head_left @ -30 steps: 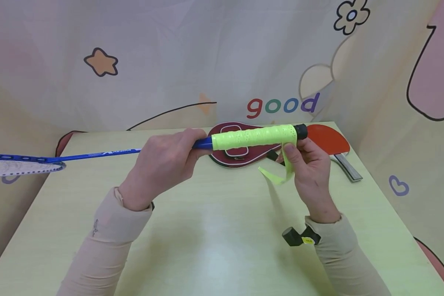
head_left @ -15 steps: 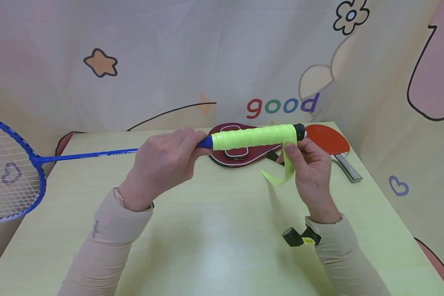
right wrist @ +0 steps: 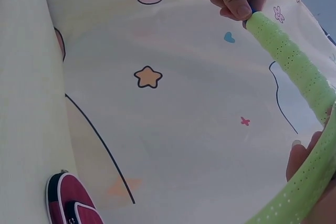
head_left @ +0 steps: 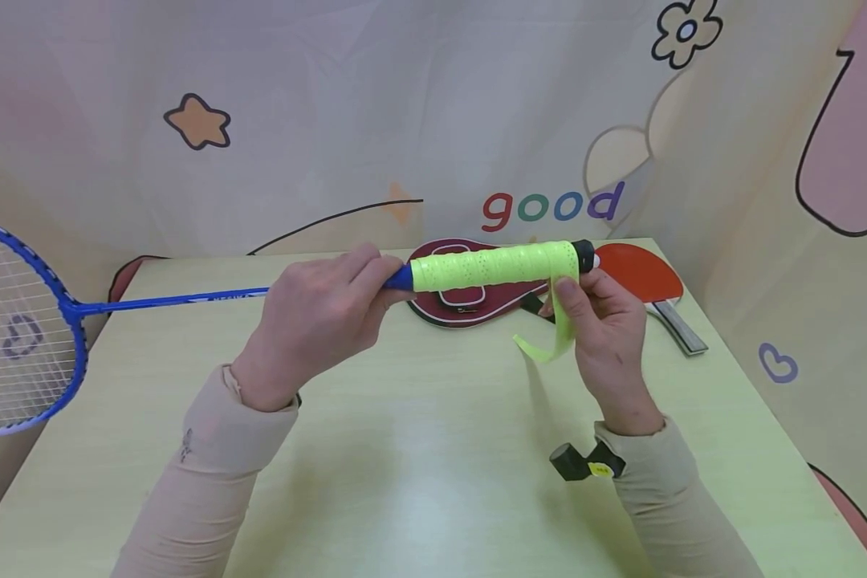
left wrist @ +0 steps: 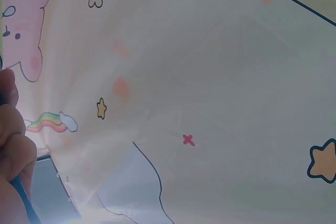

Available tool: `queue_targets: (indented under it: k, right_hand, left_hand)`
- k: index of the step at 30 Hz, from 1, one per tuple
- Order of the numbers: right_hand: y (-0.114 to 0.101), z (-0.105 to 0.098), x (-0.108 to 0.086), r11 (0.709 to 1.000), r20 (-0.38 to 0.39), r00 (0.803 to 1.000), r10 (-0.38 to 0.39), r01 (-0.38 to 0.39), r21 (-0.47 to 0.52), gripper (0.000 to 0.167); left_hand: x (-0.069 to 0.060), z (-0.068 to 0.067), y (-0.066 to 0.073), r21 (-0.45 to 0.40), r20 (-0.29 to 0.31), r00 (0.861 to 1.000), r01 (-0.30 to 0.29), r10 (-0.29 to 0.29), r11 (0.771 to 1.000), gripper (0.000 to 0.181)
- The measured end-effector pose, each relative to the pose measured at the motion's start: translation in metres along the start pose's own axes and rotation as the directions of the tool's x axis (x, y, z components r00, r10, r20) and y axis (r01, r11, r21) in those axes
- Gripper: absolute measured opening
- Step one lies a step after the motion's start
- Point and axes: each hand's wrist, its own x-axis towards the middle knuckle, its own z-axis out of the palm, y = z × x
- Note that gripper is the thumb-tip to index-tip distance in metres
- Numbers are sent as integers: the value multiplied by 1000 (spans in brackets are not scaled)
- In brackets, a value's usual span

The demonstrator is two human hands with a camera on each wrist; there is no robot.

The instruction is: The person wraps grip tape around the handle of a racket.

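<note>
A blue badminton racket (head_left: 181,300) is held level above the table, its strung head at the left edge of the head view. My left hand (head_left: 325,321) grips it at the blue cone just before the handle. Perforated lime-green grip tape (head_left: 494,266) is wound along the handle up to the black end cap (head_left: 585,257). Beside that cap, my right hand (head_left: 610,345) pinches the tape between thumb and fingers, and a short loose tail (head_left: 535,349) curls below. The right wrist view shows the tape strip (right wrist: 304,187) large and close. Only some left-hand fingers (left wrist: 16,145) appear in the left wrist view.
On the pale table (head_left: 433,482), behind the handle, lies a maroon paddle case (head_left: 433,309). To its right rests a red table tennis paddle (head_left: 639,273). A printed curtain (head_left: 318,120) stands behind the table. A black device (head_left: 585,462) is strapped at the right wrist.
The racket has turned about its long axis, bringing its head from nearly edge-on to face-on. Both hands stay almost in place, and the tape's loose end has shifted slightly right.
</note>
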Motion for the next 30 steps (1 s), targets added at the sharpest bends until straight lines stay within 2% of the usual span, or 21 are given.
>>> queue_targets:
  k: [6,13,22,30]
  right_hand:
    - [0,2,0,1000,7,1000,-2,1,28,10]
    - [-2,2,1,999,22,1000,-7,6,53,13]
    - [-3,2,1,999,19,1000,2,-3,44,14]
    - [-3,2,-1,999,12,1000,10,-11,37,18]
  left_hand:
    - [0,0,-1,43,-38,999,-5,6,999,24]
    - [0,1,-1,36,-73,997,-6,8,999,36]
    - [-1,1,-1,39,-80,997,-12,16,999,38]
    - [-4,2,-1,36,-46,999,0,2,999,40]
